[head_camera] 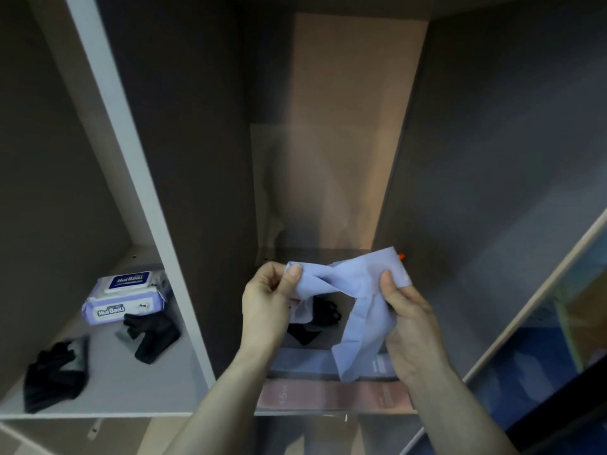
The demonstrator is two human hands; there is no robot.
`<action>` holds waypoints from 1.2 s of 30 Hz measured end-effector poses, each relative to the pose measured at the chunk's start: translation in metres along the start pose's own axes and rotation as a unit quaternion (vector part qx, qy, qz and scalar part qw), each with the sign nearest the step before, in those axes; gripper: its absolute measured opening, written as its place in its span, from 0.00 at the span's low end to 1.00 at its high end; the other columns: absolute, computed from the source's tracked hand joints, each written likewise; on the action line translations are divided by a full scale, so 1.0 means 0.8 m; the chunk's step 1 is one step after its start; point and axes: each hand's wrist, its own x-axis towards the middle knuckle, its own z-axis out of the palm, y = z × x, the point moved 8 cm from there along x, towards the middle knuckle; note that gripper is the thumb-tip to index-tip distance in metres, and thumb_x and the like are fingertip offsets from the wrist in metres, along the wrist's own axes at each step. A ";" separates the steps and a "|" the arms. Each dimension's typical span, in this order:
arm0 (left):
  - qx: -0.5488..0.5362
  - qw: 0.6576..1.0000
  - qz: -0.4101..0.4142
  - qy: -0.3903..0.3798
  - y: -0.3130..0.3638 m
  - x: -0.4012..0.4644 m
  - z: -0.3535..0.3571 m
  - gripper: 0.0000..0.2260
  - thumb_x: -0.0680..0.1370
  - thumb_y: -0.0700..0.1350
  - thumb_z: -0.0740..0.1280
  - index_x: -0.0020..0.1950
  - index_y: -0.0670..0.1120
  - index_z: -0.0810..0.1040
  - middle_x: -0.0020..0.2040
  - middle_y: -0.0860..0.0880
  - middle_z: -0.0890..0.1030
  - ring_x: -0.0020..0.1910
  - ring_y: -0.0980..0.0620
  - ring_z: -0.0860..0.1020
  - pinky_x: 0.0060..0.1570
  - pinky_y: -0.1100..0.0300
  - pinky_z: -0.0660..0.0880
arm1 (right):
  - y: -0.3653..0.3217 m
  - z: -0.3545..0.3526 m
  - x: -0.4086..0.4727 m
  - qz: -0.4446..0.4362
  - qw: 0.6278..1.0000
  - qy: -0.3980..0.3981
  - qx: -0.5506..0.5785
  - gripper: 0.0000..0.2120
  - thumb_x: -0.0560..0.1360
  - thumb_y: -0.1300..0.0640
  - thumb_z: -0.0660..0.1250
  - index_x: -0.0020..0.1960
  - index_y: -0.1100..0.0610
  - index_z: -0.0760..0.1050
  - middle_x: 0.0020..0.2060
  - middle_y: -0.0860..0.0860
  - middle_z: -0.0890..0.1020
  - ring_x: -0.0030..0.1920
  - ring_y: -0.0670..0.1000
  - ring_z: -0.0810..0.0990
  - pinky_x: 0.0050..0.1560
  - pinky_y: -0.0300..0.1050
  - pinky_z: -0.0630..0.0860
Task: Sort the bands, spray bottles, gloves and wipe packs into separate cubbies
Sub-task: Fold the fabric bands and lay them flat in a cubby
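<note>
Now both hands are raised side by side in front of the middle cubby (328, 178), forearms coming up from the bottom edge at 6 o'clock. The left hand (266, 303) has its thumb and curled fingers pinching one end of a pale blue band (358, 290), knuckles turned toward the camera. The right hand (407, 320) grips the other end, thumb pressed on top of the fabric and the remaining fingers curled beneath it. The band hangs twisted between the two hands, and a loose loop drops toward 6 o'clock past the right palm.

Below the hands, on the floor of the middle cubby, lies a dark glove (323, 311), partly hidden by the band. Nearer the front edge rest two flat bands, a bluish one (305, 364) and a pink one (328, 397) in front of it.

At 9 o'clock, the left cubby (138, 385) holds a wipe pack (126, 298) at its back, with a black glove (151, 336) just in front of it and another black glove (56, 376) toward 8 o'clock, blurred.

A small orange tip (401, 256) shows just behind the held band; I cannot tell what it belongs to.
</note>
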 end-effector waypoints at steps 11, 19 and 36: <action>-0.259 0.961 -0.052 0.088 -0.009 0.011 -0.018 0.10 0.81 0.45 0.60 0.43 0.42 0.74 0.41 0.40 0.77 0.42 0.45 0.75 0.45 0.54 0.73 | -0.009 -0.045 0.007 -0.008 0.982 0.171 0.082 0.12 0.78 0.54 0.64 0.55 0.61 0.78 0.44 0.55 0.84 0.38 0.49 0.83 0.37 0.42 0.81; -0.144 0.983 0.019 0.115 0.025 0.029 -0.052 0.09 0.79 0.48 0.65 0.40 0.47 0.74 0.39 0.43 0.72 0.42 0.46 0.70 0.44 0.49 0.69 | -0.062 -0.071 0.022 -0.065 0.985 0.146 0.062 0.06 0.80 0.56 0.60 0.54 0.54 0.75 0.41 0.48 0.84 0.36 0.43 0.84 0.33 0.37 0.80; 0.104 0.978 0.167 0.068 0.091 0.037 -0.053 0.07 0.76 0.41 0.68 0.40 0.51 0.79 0.32 0.61 0.80 0.34 0.64 0.76 0.37 0.70 0.72 | -0.056 -0.087 0.015 -0.094 0.972 0.215 0.001 0.09 0.81 0.58 0.57 0.54 0.60 0.75 0.40 0.51 0.84 0.33 0.42 0.81 0.36 0.35 0.78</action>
